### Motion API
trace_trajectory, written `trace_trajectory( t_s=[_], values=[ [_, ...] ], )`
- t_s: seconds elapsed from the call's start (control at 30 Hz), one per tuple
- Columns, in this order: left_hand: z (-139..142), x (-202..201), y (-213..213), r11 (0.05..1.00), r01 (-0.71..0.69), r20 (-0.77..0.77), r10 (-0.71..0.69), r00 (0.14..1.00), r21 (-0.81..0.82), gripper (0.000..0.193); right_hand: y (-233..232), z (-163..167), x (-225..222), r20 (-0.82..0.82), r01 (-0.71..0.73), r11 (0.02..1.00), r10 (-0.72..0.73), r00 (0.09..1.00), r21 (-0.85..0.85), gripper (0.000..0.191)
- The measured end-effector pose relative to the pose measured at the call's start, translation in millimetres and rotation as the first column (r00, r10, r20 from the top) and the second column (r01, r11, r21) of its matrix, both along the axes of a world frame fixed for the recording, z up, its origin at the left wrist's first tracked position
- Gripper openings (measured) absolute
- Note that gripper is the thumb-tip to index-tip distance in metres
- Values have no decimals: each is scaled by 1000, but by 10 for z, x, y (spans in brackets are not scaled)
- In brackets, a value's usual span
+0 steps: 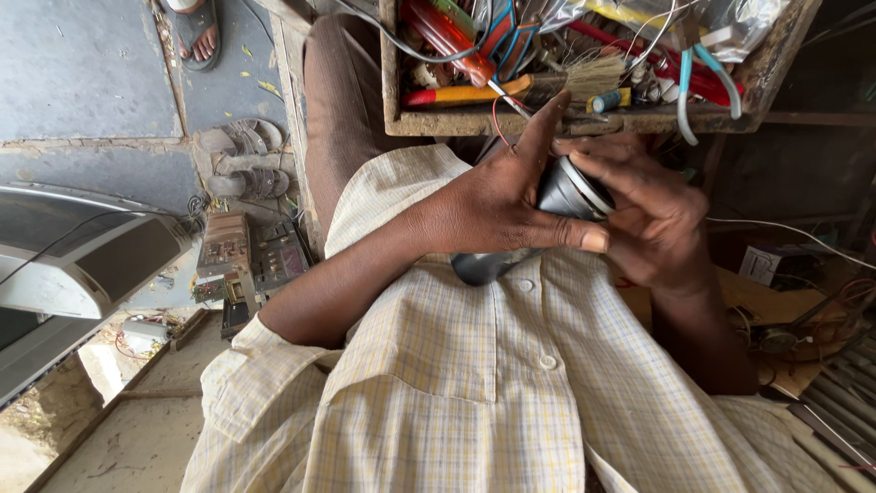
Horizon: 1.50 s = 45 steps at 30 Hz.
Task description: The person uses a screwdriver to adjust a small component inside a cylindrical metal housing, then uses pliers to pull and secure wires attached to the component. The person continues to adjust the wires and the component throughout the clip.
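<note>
Here, seen from close by, both hands are busy at chest height.

Left hand: the left hand (pixel 493 205) is wrapped around a dark grey rounded plastic casing with a pale metal rim (pixel 568 192), thumb laid along the underside and forefinger stretched up past the rim.
Right hand: the right hand (pixel 652 215) sits just beside the left, fingers curled in and pressing on the rim end of the casing, so the casing is caught between the two palms.
Casing: it rests against the checked cream shirt (pixel 474 383), its tail end poking out below the left palm.
Progress: I judge the work is mid-way; the casing looks closed and in one piece, and a thin red wire (pixel 497 117) trails up from behind the left forefinger, so something appears not yet tidied away.
Beyond the fingertips: a wooden tool tray (pixel 438 120) with a red-handled screwdriver (pixel 452 41), a straw-bristle brush (pixel 593 78) and teal-handled pliers (pixel 707 78), untouched.
Hard to make out: the face of the casing is covered by the right fingers; where the red wire ends I cannot tell; whether the rim is being turned or only gripped is unclear.
</note>
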<state>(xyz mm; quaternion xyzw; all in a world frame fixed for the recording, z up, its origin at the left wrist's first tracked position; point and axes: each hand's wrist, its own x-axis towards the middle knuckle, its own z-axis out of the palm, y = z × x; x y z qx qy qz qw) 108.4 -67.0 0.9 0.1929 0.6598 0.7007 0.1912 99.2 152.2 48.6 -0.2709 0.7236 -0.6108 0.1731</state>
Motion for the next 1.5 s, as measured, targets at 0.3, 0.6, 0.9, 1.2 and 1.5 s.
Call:
trace_trajectory(
  t_s=[0.3, 0.6, 0.9, 1.2, 1.5],
  values=[
    [21, 4, -2, 1000, -6, 31, 5, 999, 8, 133, -92, 66, 70, -159, 30, 992, -9, 987, 126, 56],
    [-110, 83, -39, 966, -15, 210, -41, 977, 256, 125, -114, -88, 80, -268, 66, 981, -14, 963, 184, 56],
    [-403, 125, -123, 874, 6, 161, -97, 982, 486, 96, -263, -72, 134, -353, 129, 985, -82, 932, 113, 60],
    [-379, 172, -185, 894, -50, 226, -58, 972, 445, 80, -359, -45, 134, -398, 162, 976, -93, 913, 143, 64],
    [-328, 223, -271, 773, -143, 443, -192, 876, 618, 77, -347, -104, 136, -335, 155, 985, -119, 935, 81, 41]
  ],
)
